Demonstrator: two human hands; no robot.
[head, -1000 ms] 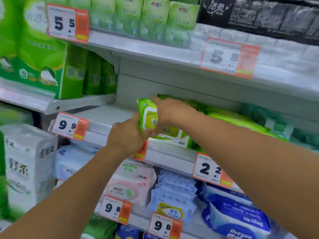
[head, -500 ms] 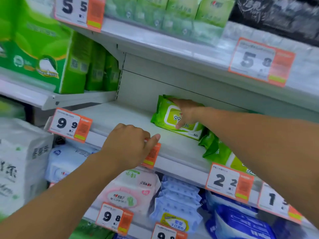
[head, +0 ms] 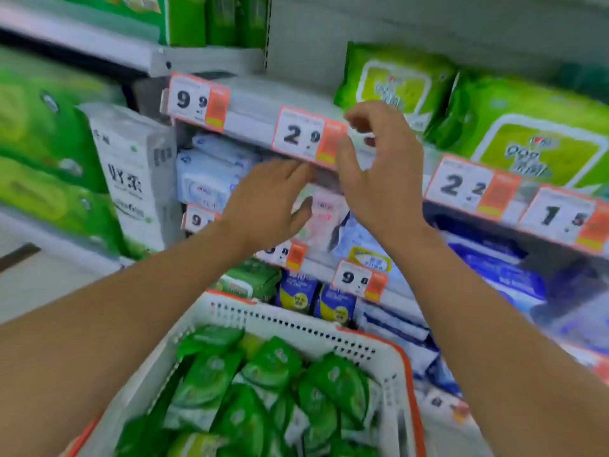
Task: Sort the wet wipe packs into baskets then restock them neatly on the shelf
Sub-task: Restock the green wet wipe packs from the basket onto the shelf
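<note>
A white basket with an orange rim sits below me, filled with several small green wet wipe packs. On the shelf above, a lime-green wipe pack lies flat, with larger lime-green packs to its right. My left hand hovers in front of the shelf edge with its fingers extended and holds nothing. My right hand is just right of it, fingers spread and loosely curved, empty. Both hands are apart from the packs.
Price tags line the shelf edges. Blue and white wipe packs and a pink pack fill the lower shelf. Green tissue bundles and a white tissue pack stand at the left.
My right hand let go of the lime-green pack on the shelf and drew back toward me. The view tipped down, bringing the basket of green packs into sight.
</note>
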